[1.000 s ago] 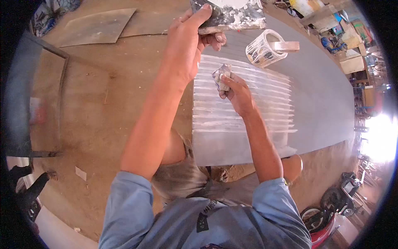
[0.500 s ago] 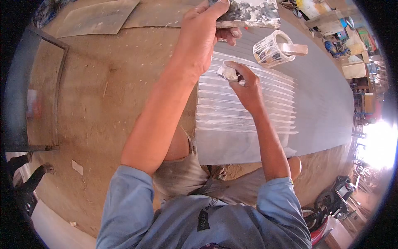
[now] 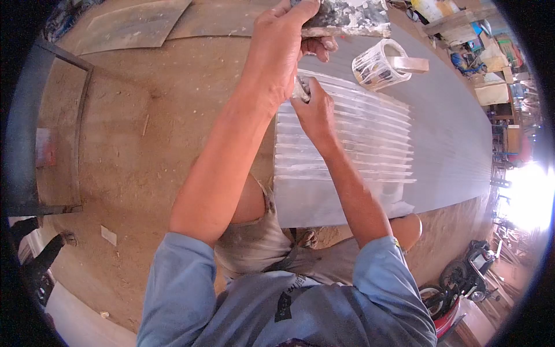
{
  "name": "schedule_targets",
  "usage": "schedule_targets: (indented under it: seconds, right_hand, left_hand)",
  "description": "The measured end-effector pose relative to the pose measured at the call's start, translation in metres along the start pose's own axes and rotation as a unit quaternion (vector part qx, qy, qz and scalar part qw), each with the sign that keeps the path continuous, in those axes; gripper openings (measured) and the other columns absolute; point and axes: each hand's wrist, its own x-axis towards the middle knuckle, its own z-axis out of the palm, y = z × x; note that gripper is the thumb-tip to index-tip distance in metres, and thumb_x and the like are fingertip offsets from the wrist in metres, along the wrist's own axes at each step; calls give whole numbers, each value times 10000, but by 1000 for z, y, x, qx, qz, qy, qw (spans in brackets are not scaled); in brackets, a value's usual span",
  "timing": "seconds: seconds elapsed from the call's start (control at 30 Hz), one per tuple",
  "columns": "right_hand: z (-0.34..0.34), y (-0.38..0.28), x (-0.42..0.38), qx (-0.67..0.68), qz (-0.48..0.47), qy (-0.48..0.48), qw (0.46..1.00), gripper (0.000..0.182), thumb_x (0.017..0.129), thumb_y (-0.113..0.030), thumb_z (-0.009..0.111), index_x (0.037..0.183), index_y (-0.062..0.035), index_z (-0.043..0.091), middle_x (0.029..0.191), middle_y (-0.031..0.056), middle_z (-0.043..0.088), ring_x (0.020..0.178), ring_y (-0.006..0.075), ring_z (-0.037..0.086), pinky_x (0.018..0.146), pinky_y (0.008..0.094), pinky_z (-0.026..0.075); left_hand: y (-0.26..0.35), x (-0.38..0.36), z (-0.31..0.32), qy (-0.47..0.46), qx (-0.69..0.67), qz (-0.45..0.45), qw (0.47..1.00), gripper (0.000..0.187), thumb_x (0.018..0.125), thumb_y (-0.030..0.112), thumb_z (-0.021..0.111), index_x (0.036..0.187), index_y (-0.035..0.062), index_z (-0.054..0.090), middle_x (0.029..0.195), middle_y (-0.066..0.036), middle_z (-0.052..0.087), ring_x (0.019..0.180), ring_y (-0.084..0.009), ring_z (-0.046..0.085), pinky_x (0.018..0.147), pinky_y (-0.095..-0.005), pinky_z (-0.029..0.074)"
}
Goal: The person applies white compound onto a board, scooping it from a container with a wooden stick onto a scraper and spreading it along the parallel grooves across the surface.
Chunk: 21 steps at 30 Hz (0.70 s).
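My left hand (image 3: 280,49) grips a putty-smeared flat board (image 3: 347,17) held up at the top of the view. My right hand (image 3: 312,110) pinches a small putty-covered scraper (image 3: 299,89) pressed at the left edge of a long grey ribbed panel (image 3: 451,133). White filler streaks (image 3: 347,144) run across the panel's grooves under and below my right hand. My left wrist partly hides the scraper.
A putty-smeared clear tub (image 3: 378,63) with a wooden stick across its rim stands on the panel beyond my hands. A flat sheet (image 3: 136,26) lies on the dirt floor at top left, with a dark metal frame (image 3: 34,127) at left. Motorbikes (image 3: 462,286) stand at lower right.
My right hand has moved with the scraper up the panel and then left to its edge, beneath my left hand. The left hand holds the board slightly higher.
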Motion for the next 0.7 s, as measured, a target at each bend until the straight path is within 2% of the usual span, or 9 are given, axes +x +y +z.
schedule_targets:
  seconds: [0.03, 0.1, 0.17, 0.3, 0.43, 0.5, 0.6, 0.63, 0.7]
  right_hand:
    - [1, -1, 1, 0, 2, 1, 1000, 335, 827, -192, 724, 1064, 15, 608, 841, 219, 664, 763, 352, 664, 723, 418, 513]
    - [-3, -1, 2, -24, 12, -44, 999, 325, 819, -172, 673, 1064, 23, 587, 926, 271, 685, 912, 462, 665, 809, 523, 511]
    - [-6, -3, 6, -49, 37, -48, 997, 337, 816, -219, 676, 1051, 13, 607, 917, 262, 689, 915, 452, 669, 817, 525, 513]
    - [-2, 4, 16, -89, 37, -83, 992, 366, 794, -328, 680, 987, -16, 672, 900, 266, 697, 917, 443, 682, 829, 536, 527]
    - [-14, 15, 17, -106, 49, -71, 991, 343, 776, -329, 675, 949, -34, 703, 910, 263, 705, 914, 438, 693, 828, 547, 534]
    - [-30, 43, 18, -172, 59, -83, 980, 352, 798, -361, 674, 975, -58, 704, 924, 214, 723, 905, 404, 696, 818, 508, 534]
    - [-87, 84, 10, -217, 92, -71, 969, 436, 821, -364, 654, 1169, -110, 716, 952, 187, 739, 870, 333, 715, 805, 464, 556]
    - [-107, 99, 5, -193, 74, -35, 978, 448, 794, -335, 659, 1155, -73, 703, 1016, 226, 719, 977, 406, 689, 877, 527, 532]
    - [-142, 122, 0, -196, 92, -17, 976, 459, 807, -353, 663, 1195, -109, 694, 1046, 214, 723, 994, 398, 687, 914, 525, 511]
  left_hand:
    - [0, -1, 0, 9, 8, 1, 1000, 251, 1006, 251, 586, 989, 6, 639, 797, -93, 680, 648, -178, 652, 565, -292, 497]
    - [-5, 1, -2, 8, 11, -5, 1000, 268, 1005, 263, 591, 995, 1, 641, 800, -97, 684, 652, -178, 653, 567, -295, 503]
    - [-11, 3, -10, -50, 23, 28, 998, 277, 982, 294, 639, 973, 18, 639, 829, -98, 691, 696, -180, 650, 604, -316, 489]
    - [-16, 5, -9, -50, 74, 34, 995, 246, 969, 291, 667, 973, 46, 646, 841, -76, 696, 702, -170, 654, 616, -308, 495]
    - [-19, 3, 1, 26, 112, 28, 993, 238, 949, 283, 702, 986, 54, 650, 841, -57, 692, 708, -162, 645, 623, -301, 487]
    - [-22, 4, -2, -16, 95, 22, 995, 235, 947, 283, 706, 998, 60, 654, 868, -50, 696, 721, -157, 641, 634, -305, 479]
    - [-26, 1, -5, 60, 140, 25, 988, 233, 955, 269, 697, 1003, 47, 647, 905, -62, 696, 731, -173, 636, 627, -313, 457]
    - [-27, 3, -7, 58, 142, 20, 988, 233, 955, 269, 697, 1003, 47, 647, 905, -62, 696, 731, -173, 636, 627, -313, 457]
    - [-29, 5, -8, 36, 153, 28, 987, 242, 955, 274, 696, 1009, 44, 647, 886, -63, 687, 735, -175, 635, 630, -312, 460]
